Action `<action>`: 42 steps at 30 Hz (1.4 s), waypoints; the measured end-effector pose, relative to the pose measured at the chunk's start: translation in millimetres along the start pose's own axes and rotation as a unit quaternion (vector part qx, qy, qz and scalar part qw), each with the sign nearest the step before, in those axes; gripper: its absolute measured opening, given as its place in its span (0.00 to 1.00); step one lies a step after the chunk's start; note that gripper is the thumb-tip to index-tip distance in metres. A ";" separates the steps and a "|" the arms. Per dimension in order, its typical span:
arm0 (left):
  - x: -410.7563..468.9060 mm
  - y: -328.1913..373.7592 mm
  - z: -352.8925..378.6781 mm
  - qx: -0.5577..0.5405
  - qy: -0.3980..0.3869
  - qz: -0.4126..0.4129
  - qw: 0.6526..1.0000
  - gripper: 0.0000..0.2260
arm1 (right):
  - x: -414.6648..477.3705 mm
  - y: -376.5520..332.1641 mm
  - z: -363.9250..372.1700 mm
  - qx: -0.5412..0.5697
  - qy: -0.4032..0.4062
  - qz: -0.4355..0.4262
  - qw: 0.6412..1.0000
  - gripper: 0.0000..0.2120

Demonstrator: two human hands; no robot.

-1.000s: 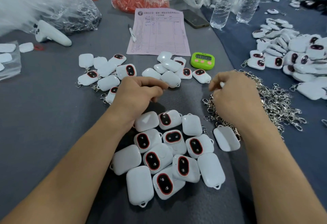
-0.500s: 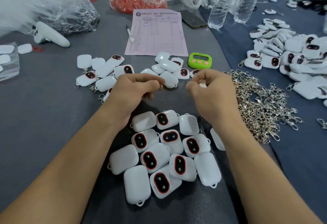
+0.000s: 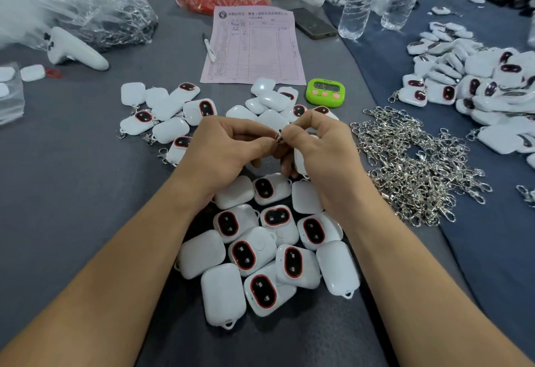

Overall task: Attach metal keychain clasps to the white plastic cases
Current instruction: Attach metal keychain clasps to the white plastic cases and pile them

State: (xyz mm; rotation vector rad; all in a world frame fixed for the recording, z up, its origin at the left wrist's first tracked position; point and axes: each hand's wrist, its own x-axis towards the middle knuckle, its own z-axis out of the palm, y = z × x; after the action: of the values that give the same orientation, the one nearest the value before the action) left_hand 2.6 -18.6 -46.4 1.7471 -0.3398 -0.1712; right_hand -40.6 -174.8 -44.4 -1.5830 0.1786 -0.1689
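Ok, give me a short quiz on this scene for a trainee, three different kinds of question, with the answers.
1. True or false: the green timer sits left of the pink form.
2. What do the left hand and right hand pinch between them? A pen, B metal clasp, C bottle cap.
3. Fill in: the loose clasp pile lies on the person's ___ side.
Key: 1 false, it sits to the right; 2 B; 3 right.
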 end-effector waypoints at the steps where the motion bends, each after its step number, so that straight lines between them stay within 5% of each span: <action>1: -0.1 0.2 -0.4 -0.004 -0.005 0.001 1.000 0.07 | 0.1 0.0 0.3 0.001 0.000 0.003 1.000 0.10; 12: 3.3 -4.5 -0.9 0.009 0.075 0.025 0.997 0.07 | 0.4 -1.9 -3.5 -0.046 0.025 0.025 0.998 0.10; 17: 2.9 -0.7 -2.9 -0.056 0.089 0.026 0.994 0.07 | 2.9 3.0 -6.4 -0.180 0.055 0.007 0.982 0.10; 19: 2.9 -1.1 -3.6 -0.037 0.086 0.038 0.995 0.07 | 3.1 5.0 -8.1 -0.238 0.106 -0.033 0.965 0.06; 22: 1.5 -2.0 -2.1 0.003 0.064 0.049 0.997 0.07 | 0.7 1.1 -7.3 -0.175 0.077 -0.068 0.979 0.01; 29: 2.9 -1.8 -0.4 -0.008 0.019 0.056 0.998 0.07 | -1.7 -1.2 -5.0 -0.200 0.061 -0.111 0.972 0.07; 42: 2.5 -2.0 -1.6 -0.013 -0.020 0.029 0.999 0.06 | -9.4 -2.5 -8.2 -0.281 0.067 -0.195 0.937 0.04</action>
State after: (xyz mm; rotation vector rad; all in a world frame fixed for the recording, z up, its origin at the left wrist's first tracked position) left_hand 5.7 -17.5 -47.9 1.7072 -0.4145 -0.1685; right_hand -51.6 -180.8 -41.6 -2.1701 0.0127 -0.5772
